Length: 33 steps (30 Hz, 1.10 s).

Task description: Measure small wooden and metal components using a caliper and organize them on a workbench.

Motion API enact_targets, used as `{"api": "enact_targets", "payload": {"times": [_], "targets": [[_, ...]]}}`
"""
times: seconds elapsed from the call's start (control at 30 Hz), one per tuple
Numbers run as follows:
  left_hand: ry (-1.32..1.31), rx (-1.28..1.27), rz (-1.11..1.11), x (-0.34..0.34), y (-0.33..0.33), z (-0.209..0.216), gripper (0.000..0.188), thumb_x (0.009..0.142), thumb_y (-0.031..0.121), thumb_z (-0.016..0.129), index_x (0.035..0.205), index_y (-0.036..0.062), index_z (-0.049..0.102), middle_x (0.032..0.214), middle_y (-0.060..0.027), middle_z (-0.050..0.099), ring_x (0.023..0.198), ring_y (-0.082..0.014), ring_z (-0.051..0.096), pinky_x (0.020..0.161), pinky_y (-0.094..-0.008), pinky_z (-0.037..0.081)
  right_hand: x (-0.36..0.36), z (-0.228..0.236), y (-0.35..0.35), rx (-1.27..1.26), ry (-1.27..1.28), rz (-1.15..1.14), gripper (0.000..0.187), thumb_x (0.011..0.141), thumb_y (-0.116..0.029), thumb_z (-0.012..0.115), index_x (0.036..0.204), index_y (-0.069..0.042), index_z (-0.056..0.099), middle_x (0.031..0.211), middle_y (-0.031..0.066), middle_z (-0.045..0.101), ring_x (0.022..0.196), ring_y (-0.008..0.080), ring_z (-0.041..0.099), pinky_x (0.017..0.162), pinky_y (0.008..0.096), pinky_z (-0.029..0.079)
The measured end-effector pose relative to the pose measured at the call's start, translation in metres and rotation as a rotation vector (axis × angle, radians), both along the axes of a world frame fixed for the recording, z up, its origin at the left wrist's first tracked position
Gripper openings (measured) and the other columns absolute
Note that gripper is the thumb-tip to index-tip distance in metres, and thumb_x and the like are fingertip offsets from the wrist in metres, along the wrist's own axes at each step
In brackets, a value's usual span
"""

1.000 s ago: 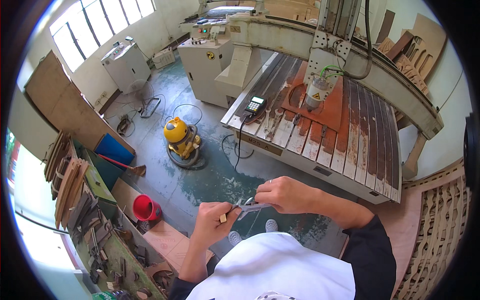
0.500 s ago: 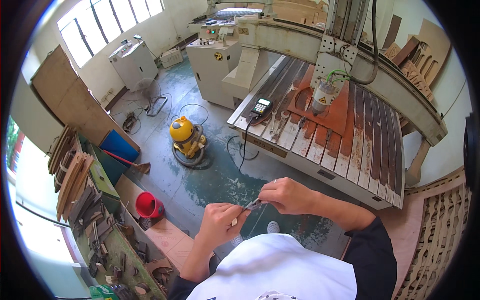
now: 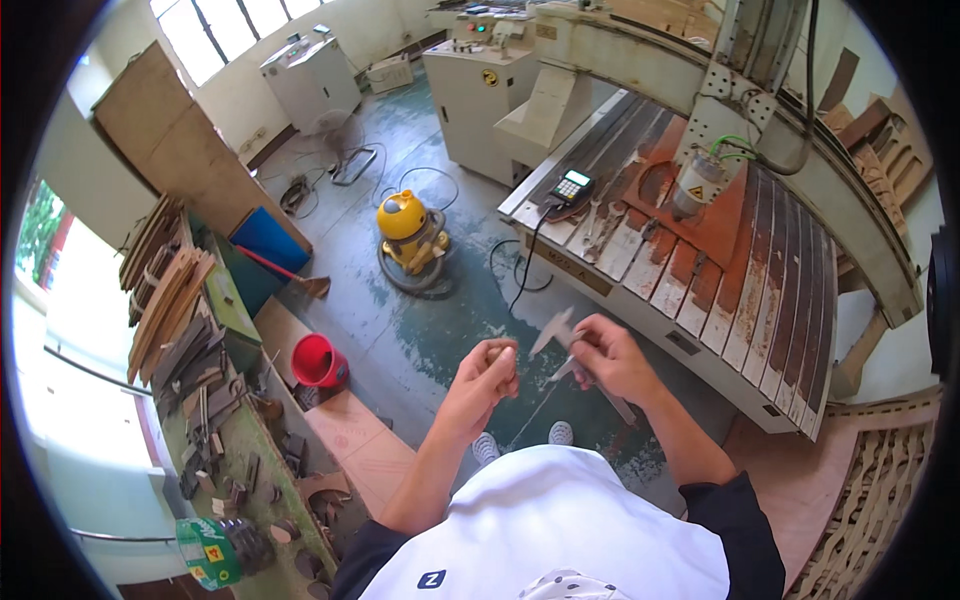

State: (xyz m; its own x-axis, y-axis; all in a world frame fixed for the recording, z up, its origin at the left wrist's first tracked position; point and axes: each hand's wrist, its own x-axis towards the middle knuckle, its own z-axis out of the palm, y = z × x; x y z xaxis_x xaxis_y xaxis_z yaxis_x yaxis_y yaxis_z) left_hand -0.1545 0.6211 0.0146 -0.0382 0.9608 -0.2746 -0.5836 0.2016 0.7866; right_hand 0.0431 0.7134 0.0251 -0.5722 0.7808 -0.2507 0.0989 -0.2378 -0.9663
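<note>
A metal caliper [image 3: 553, 332] is in my right hand [image 3: 612, 362], whose fingers are closed around it. Its jaws point up and to the left, and the end of its beam sticks out below the hand. To the left of the jaws, and apart from them, my left hand [image 3: 483, 385] is raised with its fingers curled in and the thumb against them. Whatever may be pinched in those left fingers is too small to make out. Both hands are in front of my body, above the floor.
A CNC router table [image 3: 690, 300] with a handheld controller [image 3: 572, 186] and wrenches stands at the right. Ahead is a yellow vacuum cleaner [image 3: 408, 235] with its hose. At left are a red bucket [image 3: 318, 362], a broom [image 3: 312, 287] and a bench [image 3: 255, 500] strewn with wood scraps.
My hands were close together over a small metal piece; now they are apart. The caliper shows plainly in my right hand. The view has shifted, so the room appears further right.
</note>
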Motion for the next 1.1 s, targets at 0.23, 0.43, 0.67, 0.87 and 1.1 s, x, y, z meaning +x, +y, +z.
{"api": "enact_targets", "payload": {"times": [0.23, 0.43, 0.67, 0.87, 1.1], "targets": [[-0.239, 0.095, 0.024, -0.001, 0.002, -0.013, 0.032, 0.092, 0.006, 0.052, 0.121, -0.0017, 0.042, 0.106, -0.0148, 0.059, 0.107, -0.0301, 0.059, 0.095, -0.0413, 0.048, -0.007, 0.009, -0.017, 0.178, 0.152, -0.109, 0.021, 0.087, -0.006, 0.062, 0.093, 0.0, 0.043, 0.067, 0.0057, 0.059, 0.054, 0.0077, 0.055, 0.045, 0.0226, 0.041], [-0.213, 0.097, 0.155, -0.013, -0.017, -0.01, 0.029, 0.089, 0.004, 0.058, 0.114, 0.0005, 0.046, 0.112, -0.0199, 0.06, 0.108, -0.0317, 0.059, 0.093, -0.0418, 0.049, -0.039, 0.012, -0.022, 0.374, 0.035, -0.043, 0.024, 0.084, -0.006, 0.065, 0.093, -0.001, 0.044, 0.06, 0.0039, 0.057, 0.049, 0.0064, 0.052, 0.043, 0.0213, 0.038], [-0.143, 0.17, 0.473, -0.025, -0.063, -0.009, 0.028, 0.089, 0.005, 0.059, 0.112, 0.0034, 0.045, 0.11, -0.0214, 0.061, 0.108, -0.033, 0.059, 0.094, -0.0416, 0.048, -0.087, 0.013, -0.027, 0.481, 0.044, 0.199, 0.026, 0.081, -0.007, 0.068, 0.091, -0.001, 0.045, 0.059, 0.0046, 0.059, 0.049, 0.0051, 0.051, 0.045, 0.0212, 0.037], [-0.189, 0.226, 0.751, -0.029, -0.109, -0.007, 0.025, 0.089, 0.002, 0.058, 0.11, 0.0027, 0.045, 0.108, -0.0198, 0.062, 0.106, -0.0316, 0.061, 0.093, -0.0384, 0.049, -0.125, 0.013, -0.044, 0.509, 0.105, 0.463, 0.023, 0.082, -0.003, 0.066, 0.093, -0.001, 0.046, 0.058, 0.0036, 0.058, 0.048, 0.0047, 0.05, 0.043, 0.0208, 0.035], [-0.091, 0.242, 1.057, -0.024, -0.176, -0.017, 0.026, 0.083, -0.003, 0.063, 0.104, 0.0043, 0.05, 0.097, -0.0096, 0.061, 0.103, -0.0282, 0.062, 0.089, -0.0363, 0.05, -0.182, 0.009, -0.083, 0.651, 0.201, 0.817, 0.014, 0.083, 0.0, 0.063, 0.092, 0.001, 0.054, 0.057, 0.0025, 0.057, 0.046, 0.0053, 0.051, 0.043, 0.0206, 0.036]]}}
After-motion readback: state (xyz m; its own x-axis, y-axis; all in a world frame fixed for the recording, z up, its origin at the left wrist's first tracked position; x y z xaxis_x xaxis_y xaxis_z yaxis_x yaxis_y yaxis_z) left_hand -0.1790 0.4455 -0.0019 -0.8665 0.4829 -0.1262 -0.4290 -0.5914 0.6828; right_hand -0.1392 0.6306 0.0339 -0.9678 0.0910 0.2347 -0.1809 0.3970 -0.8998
